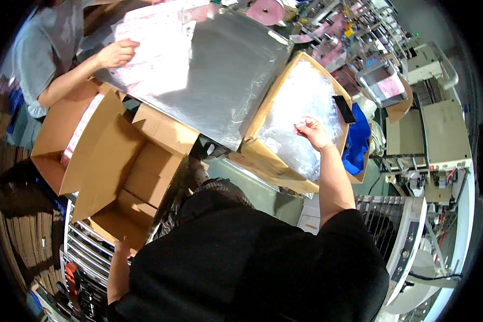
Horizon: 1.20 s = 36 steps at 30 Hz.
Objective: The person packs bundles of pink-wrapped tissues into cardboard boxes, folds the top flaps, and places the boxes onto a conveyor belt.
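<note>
Over a carton [252,155] filled with clear plastic film or bags [298,102], my right hand [312,133] has its thumb and fingers pinched together. A small pale pinkish bit shows at the fingertips, too small to name. My left hand [122,248] is low at the near rim of an open brown cardboard box [161,155], touching or close to its edge. One digit points up there; the other fingers are hidden. The part of this box's inside that shows is bare cardboard.
A co-worker's hand [119,53] lies on pink-and-white printed sheets [158,53] on a metal table [225,70]. Another cardboard box [53,145] holds pink packs. A dark flat object [343,109] and blue cloth [357,142] edge the carton. Machinery [359,43] fills the right; rollers [86,241] run lower left.
</note>
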Available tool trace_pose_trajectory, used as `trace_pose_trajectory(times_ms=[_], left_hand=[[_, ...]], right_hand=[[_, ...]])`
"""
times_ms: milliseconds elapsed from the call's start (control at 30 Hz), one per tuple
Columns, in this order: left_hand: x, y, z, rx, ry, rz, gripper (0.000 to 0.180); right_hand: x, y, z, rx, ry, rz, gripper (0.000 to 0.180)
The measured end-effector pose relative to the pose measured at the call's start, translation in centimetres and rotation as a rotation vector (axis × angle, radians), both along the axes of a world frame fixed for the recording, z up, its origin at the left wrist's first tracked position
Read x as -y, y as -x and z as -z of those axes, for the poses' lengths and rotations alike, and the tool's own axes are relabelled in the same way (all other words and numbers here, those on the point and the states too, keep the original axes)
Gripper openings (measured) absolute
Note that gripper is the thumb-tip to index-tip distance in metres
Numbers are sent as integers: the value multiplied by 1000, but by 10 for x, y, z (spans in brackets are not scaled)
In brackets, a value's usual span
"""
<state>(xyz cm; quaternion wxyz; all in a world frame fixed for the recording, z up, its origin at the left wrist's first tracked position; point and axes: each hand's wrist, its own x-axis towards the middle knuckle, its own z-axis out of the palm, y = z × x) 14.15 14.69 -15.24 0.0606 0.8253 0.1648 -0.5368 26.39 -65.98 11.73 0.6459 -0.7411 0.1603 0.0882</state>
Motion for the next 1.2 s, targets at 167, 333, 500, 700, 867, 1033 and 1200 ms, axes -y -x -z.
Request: trace_pose_trajectory(times_ms=[167,333,500,700,867,1033,1200], left_hand=[[-35,29,44,174,1,510,68],[-46,56,69,377,-10,341,64],[20,7,-17,89,-77,403,63],[42,16,-50,205,-110,-297,64],[43,23,-58,378,-35,-809,73],[31,37,-16,687,279,-755,62],[43,26,-26,941,448,-845,46]], right_hand=[[-143,-56,-24,90,-53,-440,14],[-343,-88,-21,93,65,-1108,23],[-489,-60,53,136,334,-1460,32],[-499,-51,44,106,209,-1179,36],[-367,-80,17,524,747,-530,26],[-96,-61,41,459,1117,76,39],[-39,-4,46,255,1549,252,68]])
